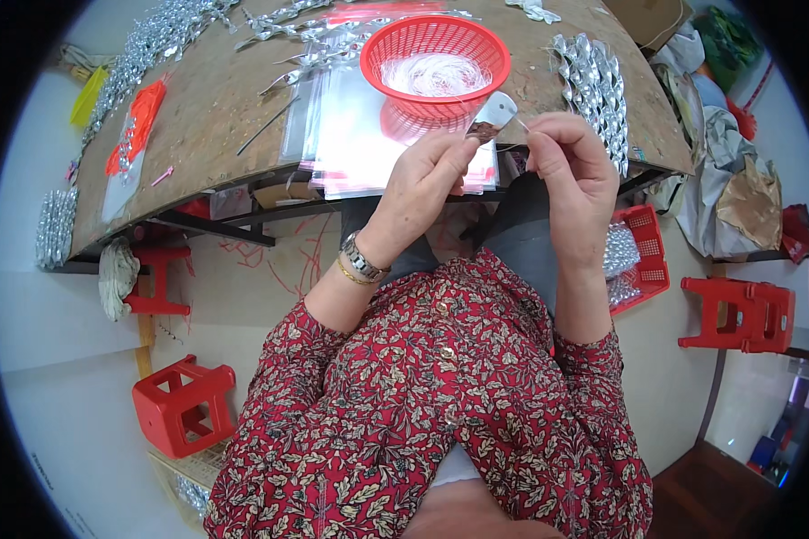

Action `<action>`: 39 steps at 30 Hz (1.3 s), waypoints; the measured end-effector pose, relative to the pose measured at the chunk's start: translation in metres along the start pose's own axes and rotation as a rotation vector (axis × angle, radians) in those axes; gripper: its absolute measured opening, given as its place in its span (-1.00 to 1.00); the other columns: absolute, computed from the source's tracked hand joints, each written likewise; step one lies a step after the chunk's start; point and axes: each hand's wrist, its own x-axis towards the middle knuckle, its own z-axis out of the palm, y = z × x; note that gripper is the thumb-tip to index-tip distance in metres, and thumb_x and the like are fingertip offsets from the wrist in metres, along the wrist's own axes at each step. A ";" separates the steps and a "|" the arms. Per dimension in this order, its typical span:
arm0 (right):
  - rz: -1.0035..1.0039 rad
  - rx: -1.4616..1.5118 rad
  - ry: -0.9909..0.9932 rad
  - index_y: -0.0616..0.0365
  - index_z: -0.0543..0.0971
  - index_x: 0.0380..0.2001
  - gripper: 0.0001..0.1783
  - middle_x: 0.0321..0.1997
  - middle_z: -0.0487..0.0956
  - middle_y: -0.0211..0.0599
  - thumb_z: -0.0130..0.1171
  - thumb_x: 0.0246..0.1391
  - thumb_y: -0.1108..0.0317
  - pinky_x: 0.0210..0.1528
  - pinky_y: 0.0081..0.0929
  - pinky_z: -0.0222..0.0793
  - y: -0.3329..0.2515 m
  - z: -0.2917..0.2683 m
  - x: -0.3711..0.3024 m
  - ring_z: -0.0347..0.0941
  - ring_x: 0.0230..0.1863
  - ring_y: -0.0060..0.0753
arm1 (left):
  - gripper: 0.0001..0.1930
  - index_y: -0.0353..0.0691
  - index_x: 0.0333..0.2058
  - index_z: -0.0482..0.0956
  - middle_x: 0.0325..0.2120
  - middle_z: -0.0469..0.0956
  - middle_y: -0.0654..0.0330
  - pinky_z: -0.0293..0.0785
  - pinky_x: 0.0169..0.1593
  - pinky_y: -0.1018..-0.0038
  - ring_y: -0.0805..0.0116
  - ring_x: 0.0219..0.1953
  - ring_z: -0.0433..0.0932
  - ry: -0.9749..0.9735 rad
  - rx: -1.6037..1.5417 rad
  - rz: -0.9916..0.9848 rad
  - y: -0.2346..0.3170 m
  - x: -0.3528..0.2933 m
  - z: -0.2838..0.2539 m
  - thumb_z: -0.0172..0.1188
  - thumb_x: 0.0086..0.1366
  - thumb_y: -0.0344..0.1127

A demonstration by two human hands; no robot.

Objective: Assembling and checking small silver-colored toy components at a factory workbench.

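Observation:
Between the thumb and fingers of my left hand (pixel 422 184) is a small hang tag (pixel 497 110), white at its upper end with a hole and brown lower down. Close to the tag's right edge, my right hand (pixel 577 171) is closed in a pinch on a thin white string (pixel 519 119). Just beyond both hands stands a red plastic basket (pixel 376 75) holding a loose coil of white strings (pixel 436 74). It rests on a stack of clear plastic bags (pixel 351 148) at the table's near edge.
Silver twisted foil strands (pixel 593 90) lie right on the wooden table (pixel 216 135), with more silver foil (pixel 166 40) at far left. An orange-red bag (pixel 141 126) is at left. Red stools (pixel 184 406) and a red crate (pixel 653 256) stand below.

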 end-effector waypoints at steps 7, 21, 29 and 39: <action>-0.011 -0.083 -0.006 0.25 0.48 -0.34 -0.97 -0.25 0.48 -0.41 0.06 0.13 0.53 -0.29 -0.73 0.28 0.010 0.000 0.000 0.34 -0.37 -0.71 | -0.72 -0.41 -0.29 0.52 -0.55 0.37 0.31 0.32 -0.44 0.61 0.59 -0.53 0.36 -0.073 0.045 0.035 0.004 -0.005 0.004 0.06 0.31 -0.24; 0.090 -0.037 0.008 0.27 0.50 -0.34 -0.95 -0.28 0.53 -0.37 0.07 0.14 0.51 -0.28 -0.73 0.32 0.012 0.000 0.001 0.39 -0.38 -0.69 | -0.78 -0.29 -0.14 0.49 -0.42 0.52 0.28 0.37 -0.45 0.70 0.62 -0.50 0.46 -0.091 -0.423 -0.135 0.003 0.005 0.006 -0.03 0.36 -0.31; 0.095 -0.077 0.008 0.28 0.51 -0.35 -0.95 -0.31 0.53 -0.38 0.07 0.13 0.53 -0.28 -0.73 0.32 0.014 -0.001 -0.002 0.39 -0.37 -0.68 | -0.77 -0.30 -0.13 0.49 -0.43 0.52 0.28 0.35 -0.46 0.70 0.61 -0.51 0.45 -0.081 -0.427 -0.141 0.000 0.008 0.005 -0.02 0.36 -0.30; 0.085 -0.095 -0.019 0.26 0.52 -0.35 -0.96 -0.39 0.50 -0.47 0.10 0.11 0.54 -0.27 -0.73 0.28 0.015 0.002 -0.005 0.36 -0.36 -0.72 | -0.78 -0.31 -0.14 0.49 -0.41 0.52 0.26 0.38 -0.43 0.68 0.58 -0.49 0.47 -0.081 -0.432 -0.155 -0.003 0.006 0.006 -0.01 0.35 -0.32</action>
